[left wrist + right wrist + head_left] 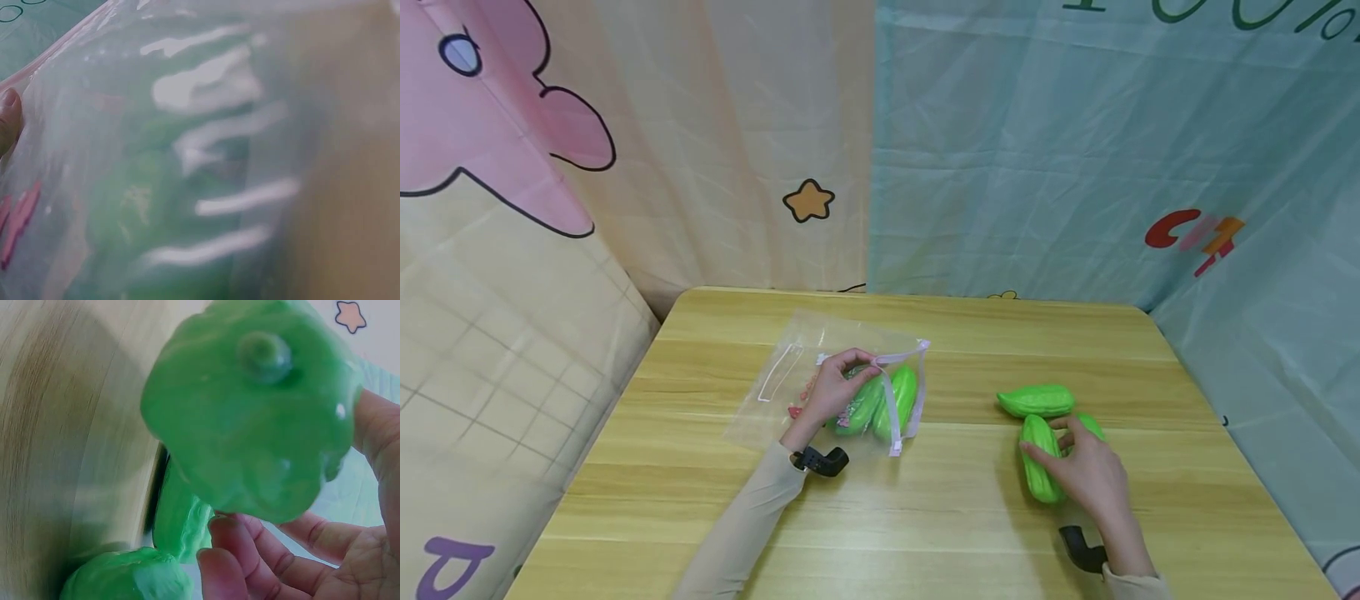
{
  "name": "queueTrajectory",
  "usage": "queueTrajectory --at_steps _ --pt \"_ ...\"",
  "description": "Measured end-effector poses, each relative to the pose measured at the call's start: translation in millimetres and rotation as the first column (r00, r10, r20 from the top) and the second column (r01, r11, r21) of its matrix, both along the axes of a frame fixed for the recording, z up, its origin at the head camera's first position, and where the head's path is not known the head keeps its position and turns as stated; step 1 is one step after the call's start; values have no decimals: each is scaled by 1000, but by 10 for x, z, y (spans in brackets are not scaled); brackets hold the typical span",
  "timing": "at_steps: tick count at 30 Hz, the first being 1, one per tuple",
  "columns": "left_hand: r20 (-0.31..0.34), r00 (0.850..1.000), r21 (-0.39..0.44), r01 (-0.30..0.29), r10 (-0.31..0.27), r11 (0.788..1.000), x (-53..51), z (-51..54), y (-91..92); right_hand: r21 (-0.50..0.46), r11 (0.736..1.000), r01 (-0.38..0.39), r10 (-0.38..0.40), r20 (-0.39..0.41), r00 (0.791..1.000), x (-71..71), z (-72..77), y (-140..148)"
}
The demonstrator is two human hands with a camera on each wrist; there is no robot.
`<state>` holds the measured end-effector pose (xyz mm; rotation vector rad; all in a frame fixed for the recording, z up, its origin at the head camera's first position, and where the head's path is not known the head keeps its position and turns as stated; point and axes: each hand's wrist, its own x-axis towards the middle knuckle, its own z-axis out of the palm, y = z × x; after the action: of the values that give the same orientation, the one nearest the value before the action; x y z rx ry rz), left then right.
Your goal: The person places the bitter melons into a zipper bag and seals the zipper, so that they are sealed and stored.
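At the left of the surface point(955, 517), I have a clear bag point(778, 358) lying with its mouth toward the right, its lilac rim point(892, 415) parted. My left hand point(835, 389) pinches that rim. At least two bagged gourds point(901, 400), green, show through the film, so I judge the bagging partly done. Well apart on the right, a back gourd point(1036, 401) lies just beyond the near gourd point(1037, 467), which my right hand point(1093, 471) grips between thumb and fingers; whether it is lifted I can't tell. A third gourd point(1090, 425) is partly hidden behind that hand. Those three look left to do.
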<state>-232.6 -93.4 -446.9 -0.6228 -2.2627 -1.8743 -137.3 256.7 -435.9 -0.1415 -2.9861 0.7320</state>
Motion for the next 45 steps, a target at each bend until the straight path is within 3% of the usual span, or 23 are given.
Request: queueTrajectory --at_steps 29,39,45 --pt "-5 1000 10 -12 12 1000 -1 -13 0 -83 997 0 -4 -45 999 28 51 -92" --pt "-11 1000 14 -11 11 1000 -5 -21 0 -136 990 -28 8 -149 989 -22 6 -168" --pt "-14 1000 14 -8 8 1000 -2 -15 2 -179 984 -26 -2 -158 987 -62 0 -226"
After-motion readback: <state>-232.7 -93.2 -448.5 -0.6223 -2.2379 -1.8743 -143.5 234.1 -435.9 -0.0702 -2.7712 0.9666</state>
